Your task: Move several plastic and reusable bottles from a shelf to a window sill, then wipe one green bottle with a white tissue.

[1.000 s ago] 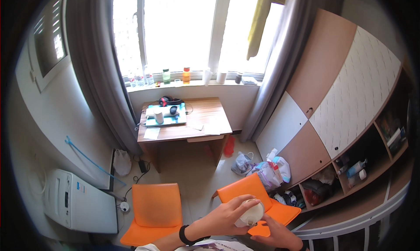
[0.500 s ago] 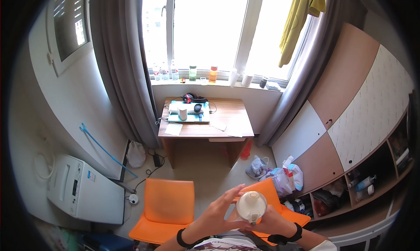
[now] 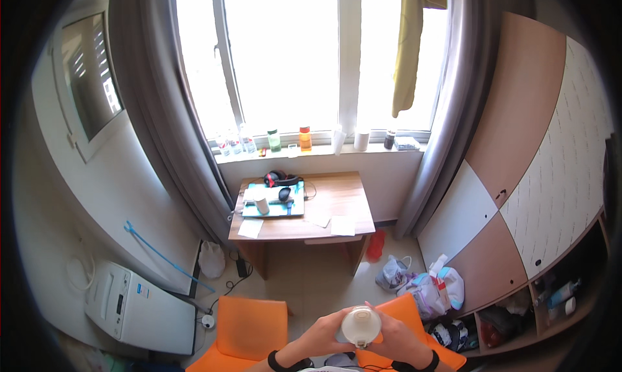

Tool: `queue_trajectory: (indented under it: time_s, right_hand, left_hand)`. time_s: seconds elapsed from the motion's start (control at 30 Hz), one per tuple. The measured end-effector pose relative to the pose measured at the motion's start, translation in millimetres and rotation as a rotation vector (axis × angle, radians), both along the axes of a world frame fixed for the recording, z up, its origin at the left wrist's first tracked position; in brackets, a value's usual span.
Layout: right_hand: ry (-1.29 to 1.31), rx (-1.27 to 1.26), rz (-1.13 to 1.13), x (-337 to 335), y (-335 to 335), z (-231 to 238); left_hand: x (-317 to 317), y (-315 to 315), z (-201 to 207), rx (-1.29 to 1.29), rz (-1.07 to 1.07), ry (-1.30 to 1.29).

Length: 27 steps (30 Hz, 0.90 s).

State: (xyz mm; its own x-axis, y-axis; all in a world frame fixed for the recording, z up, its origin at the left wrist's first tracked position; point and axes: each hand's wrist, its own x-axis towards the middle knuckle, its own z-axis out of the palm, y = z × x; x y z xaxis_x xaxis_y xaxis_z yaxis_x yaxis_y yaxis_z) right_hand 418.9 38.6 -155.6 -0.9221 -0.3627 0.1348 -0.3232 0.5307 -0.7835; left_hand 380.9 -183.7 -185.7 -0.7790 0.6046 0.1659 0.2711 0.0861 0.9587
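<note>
A lidded bottle (image 3: 361, 326), pale and cream-white with a round lid and a small latch at the near edge, is seen from above at the lower middle. My left hand (image 3: 326, 332) grips its left side, and my right hand (image 3: 403, 337) is wrapped round its right side. The hands hide most of the bottle's body. Each wrist wears a black band.
Orange chairs (image 3: 251, 330) stand before me. Ahead is a wooden desk (image 3: 337, 190) bearing headphones, a cup and papers. Several bottles line the windowsill (image 3: 321, 149). A washing machine (image 3: 152, 313) stands left; bags (image 3: 431, 291) lie by the wardrobe (image 3: 534, 100).
The view has tilted upward. The bottle sits slightly lower and left in the picture. My left fingers, spread before, now close round it, and my right hand has come up along its right side.
</note>
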Motion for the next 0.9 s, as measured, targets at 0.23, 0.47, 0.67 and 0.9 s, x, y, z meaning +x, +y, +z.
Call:
queue_trajectory:
  time_s: [0.23,0.47,0.67,0.9]
  right_hand:
    - [-0.002,-0.041,-0.077,-8.7,118.9,-6.1]
    - [-0.032,-0.118,-0.522,-7.9,199.7,-69.2]
    - [-0.179,-0.199,-0.713,-28.2,205.9,-49.1]
    - [-0.181,-0.217,-0.97,-91.9,162.5,-41.5]
  left_hand:
    - [-89.2,60.3,-13.3,0.084,0.333,-0.017]
    - [-245.1,40.8,-19.5,0.184,0.629,0.138]
    - [-419.3,27.6,-34.3,-0.038,0.817,0.315]
    - [-642.2,44.4,-75.0,0.173,0.741,0.203]
